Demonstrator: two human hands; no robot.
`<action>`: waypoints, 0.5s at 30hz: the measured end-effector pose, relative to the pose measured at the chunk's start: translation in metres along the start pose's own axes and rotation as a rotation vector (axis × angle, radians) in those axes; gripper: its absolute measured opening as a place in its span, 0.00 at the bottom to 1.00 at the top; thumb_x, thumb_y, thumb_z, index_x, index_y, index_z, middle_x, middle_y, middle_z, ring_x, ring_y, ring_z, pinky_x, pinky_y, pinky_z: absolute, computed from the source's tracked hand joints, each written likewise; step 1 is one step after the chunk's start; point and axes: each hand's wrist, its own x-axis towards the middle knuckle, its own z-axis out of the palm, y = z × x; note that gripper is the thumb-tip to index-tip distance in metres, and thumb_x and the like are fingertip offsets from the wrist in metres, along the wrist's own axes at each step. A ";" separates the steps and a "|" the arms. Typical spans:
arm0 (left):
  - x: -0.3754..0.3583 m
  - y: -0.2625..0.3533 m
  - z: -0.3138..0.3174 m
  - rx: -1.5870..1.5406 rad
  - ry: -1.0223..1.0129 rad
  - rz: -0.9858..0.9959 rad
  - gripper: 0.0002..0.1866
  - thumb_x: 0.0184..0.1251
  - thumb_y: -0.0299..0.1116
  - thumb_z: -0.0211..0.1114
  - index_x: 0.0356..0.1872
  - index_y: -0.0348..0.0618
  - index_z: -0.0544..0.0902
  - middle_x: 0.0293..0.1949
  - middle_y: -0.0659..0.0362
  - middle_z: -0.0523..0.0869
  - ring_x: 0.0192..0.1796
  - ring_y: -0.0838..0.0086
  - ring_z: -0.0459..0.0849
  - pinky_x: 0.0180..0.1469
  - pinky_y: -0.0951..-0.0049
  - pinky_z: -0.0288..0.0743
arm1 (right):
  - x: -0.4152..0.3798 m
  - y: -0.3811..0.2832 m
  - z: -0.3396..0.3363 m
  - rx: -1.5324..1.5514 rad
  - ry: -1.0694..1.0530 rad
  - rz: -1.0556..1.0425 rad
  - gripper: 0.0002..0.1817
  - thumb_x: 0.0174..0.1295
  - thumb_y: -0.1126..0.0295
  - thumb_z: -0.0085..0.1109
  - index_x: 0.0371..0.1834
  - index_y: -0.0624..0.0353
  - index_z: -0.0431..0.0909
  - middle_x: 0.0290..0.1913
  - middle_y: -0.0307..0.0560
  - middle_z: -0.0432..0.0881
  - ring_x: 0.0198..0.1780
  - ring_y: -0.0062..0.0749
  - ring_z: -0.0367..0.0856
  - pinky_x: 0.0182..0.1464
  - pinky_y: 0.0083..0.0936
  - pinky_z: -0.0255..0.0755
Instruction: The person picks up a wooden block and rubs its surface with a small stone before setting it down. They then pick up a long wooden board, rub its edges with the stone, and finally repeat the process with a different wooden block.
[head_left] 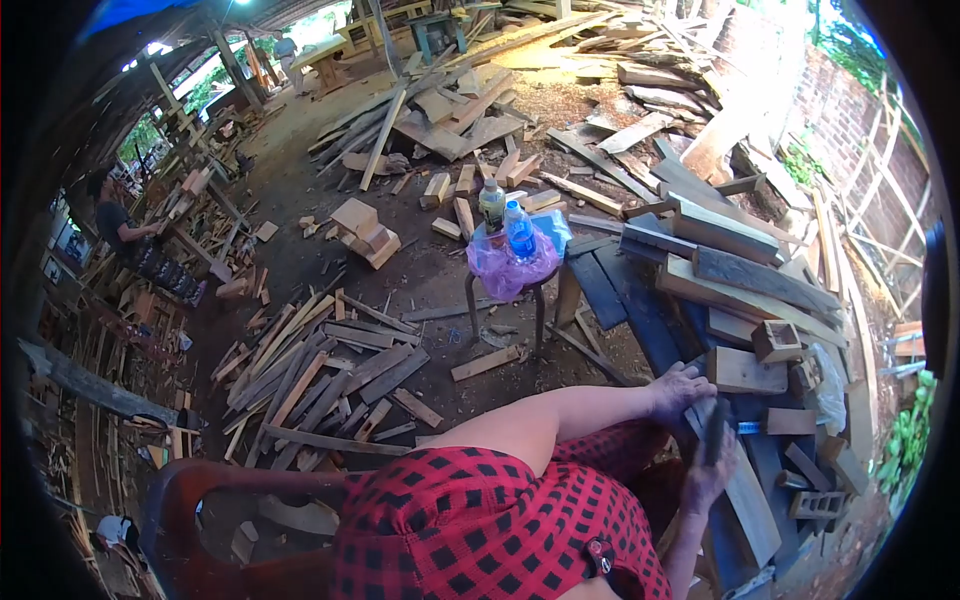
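Observation:
My left hand (683,392) grips the upper end of a pale wooden board (748,505), beside a thick wooden block (745,371). The board lies slanting on a dark work surface. Lower down, my right hand (708,473) is closed around a dark, narrow object (715,432) that rests against the board; blur and my fingers hide its exact shape. Just right of it sits a small flat wood piece (791,421), with a bit of blue and white between them.
Stacked beams (750,290) stand beyond my hands. A stool (540,315) bears bottles (520,232) and a purple bag (490,262). Scrap wood (340,370) covers the ground at left. A clear plastic bag (829,388) lies at right. Another person (115,222) is at far left.

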 end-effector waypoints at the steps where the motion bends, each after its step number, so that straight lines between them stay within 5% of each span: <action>1: 0.000 0.001 -0.003 -0.003 0.000 -0.002 0.46 0.25 0.51 0.80 0.54 0.53 0.71 0.43 0.62 0.77 0.52 0.63 0.73 0.53 0.59 0.62 | -0.006 0.026 -0.007 0.100 0.075 -0.023 0.23 0.66 0.68 0.52 0.63 0.64 0.70 0.63 0.59 0.72 0.68 0.47 0.66 0.70 0.41 0.53; 2: -0.001 0.002 -0.008 -0.008 -0.017 0.002 0.46 0.25 0.50 0.80 0.54 0.53 0.71 0.43 0.62 0.77 0.52 0.63 0.73 0.53 0.59 0.62 | -0.014 0.053 -0.015 0.198 0.149 -0.043 0.22 0.66 0.68 0.52 0.62 0.64 0.71 0.61 0.58 0.75 0.66 0.48 0.68 0.68 0.41 0.57; 4: 0.000 0.001 -0.006 -0.021 -0.036 0.005 0.45 0.26 0.50 0.80 0.54 0.52 0.70 0.44 0.61 0.77 0.52 0.63 0.73 0.53 0.59 0.62 | -0.049 0.120 -0.036 0.057 0.254 0.290 0.21 0.63 0.72 0.53 0.59 0.69 0.72 0.61 0.61 0.74 0.64 0.49 0.71 0.64 0.42 0.63; 6: -0.001 -0.003 0.000 -0.027 0.004 0.022 0.45 0.26 0.50 0.80 0.54 0.53 0.70 0.44 0.61 0.77 0.52 0.63 0.73 0.53 0.59 0.62 | -0.096 0.214 -0.054 0.292 0.414 0.440 0.18 0.63 0.71 0.54 0.54 0.71 0.76 0.57 0.62 0.77 0.60 0.53 0.74 0.63 0.42 0.65; 8: 0.000 -0.004 0.001 -0.027 -0.005 0.023 0.46 0.26 0.51 0.81 0.54 0.53 0.70 0.44 0.61 0.77 0.52 0.63 0.73 0.53 0.59 0.62 | -0.117 0.221 -0.087 -0.250 0.410 0.561 0.21 0.70 0.61 0.50 0.55 0.69 0.74 0.53 0.65 0.79 0.54 0.53 0.77 0.57 0.41 0.69; 9: 0.001 -0.004 0.000 -0.023 -0.009 0.026 0.46 0.25 0.51 0.81 0.54 0.53 0.70 0.44 0.61 0.77 0.51 0.63 0.73 0.53 0.59 0.62 | -0.116 0.217 -0.091 -0.255 0.411 0.564 0.21 0.70 0.61 0.50 0.55 0.69 0.74 0.53 0.65 0.79 0.54 0.53 0.77 0.57 0.41 0.69; 11: 0.001 -0.003 -0.002 -0.027 -0.029 0.020 0.46 0.25 0.51 0.81 0.54 0.53 0.70 0.44 0.61 0.77 0.51 0.63 0.73 0.53 0.59 0.62 | -0.098 0.206 -0.094 -0.578 -0.093 1.035 0.22 0.70 0.59 0.48 0.55 0.68 0.75 0.52 0.66 0.79 0.55 0.54 0.76 0.57 0.44 0.69; 13: 0.001 -0.001 -0.008 -0.023 -0.046 0.007 0.47 0.25 0.52 0.81 0.54 0.53 0.69 0.43 0.62 0.76 0.51 0.63 0.73 0.53 0.59 0.62 | -0.060 0.098 -0.104 -0.441 0.042 0.945 0.20 0.69 0.61 0.49 0.54 0.68 0.76 0.52 0.65 0.78 0.56 0.54 0.76 0.58 0.44 0.68; 15: 0.001 0.002 -0.013 -0.011 -0.073 0.005 0.47 0.26 0.53 0.80 0.54 0.53 0.69 0.44 0.61 0.77 0.51 0.63 0.73 0.53 0.59 0.62 | -0.071 0.148 -0.027 -0.323 0.364 0.294 0.21 0.68 0.62 0.51 0.56 0.67 0.74 0.55 0.63 0.77 0.59 0.53 0.74 0.59 0.44 0.67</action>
